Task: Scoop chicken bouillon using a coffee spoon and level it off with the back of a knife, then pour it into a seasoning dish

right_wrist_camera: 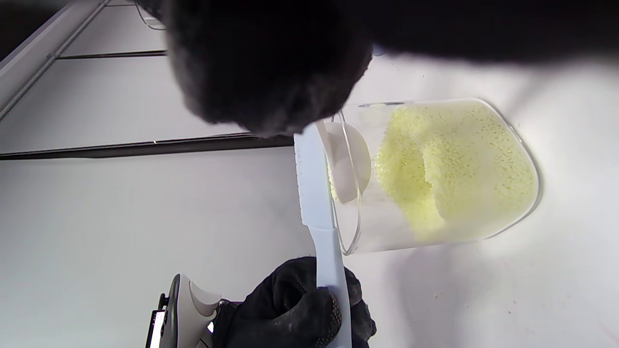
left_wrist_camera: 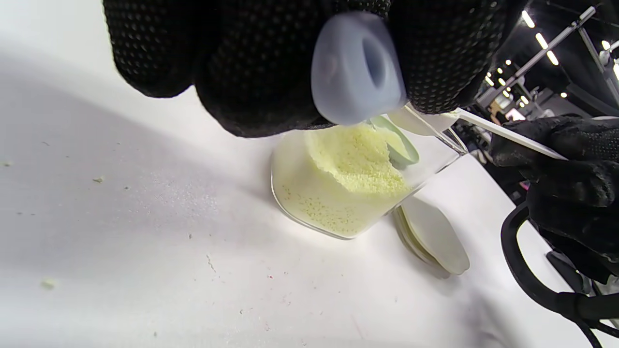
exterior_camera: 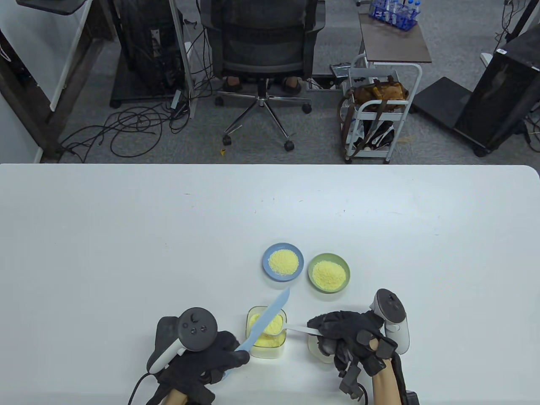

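A clear glass container (exterior_camera: pixel 266 333) of yellow chicken bouillon stands near the table's front edge. My left hand (exterior_camera: pixel 219 358) grips the handle of a light blue knife (exterior_camera: pixel 270 314), whose blade slants over the container's top. My right hand (exterior_camera: pixel 337 333) pinches the handle of a white coffee spoon (exterior_camera: pixel 297 328), with the spoon's bowl inside the container mouth beside the blade. The right wrist view shows the knife (right_wrist_camera: pixel 316 203) across the container (right_wrist_camera: pixel 435 174) rim next to the spoon bowl (right_wrist_camera: pixel 349 166). The left wrist view shows the knife's handle end (left_wrist_camera: pixel 355 67) in my fingers above the container (left_wrist_camera: pixel 338 193).
A blue dish (exterior_camera: pixel 266 265) and a green dish (exterior_camera: pixel 313 278), each holding bouillon, sit just behind the container. A pale round lid (left_wrist_camera: pixel 430 237) lies on the table under my right hand. Small crumbs dot the white table (exterior_camera: pixel 126 253) near the container.
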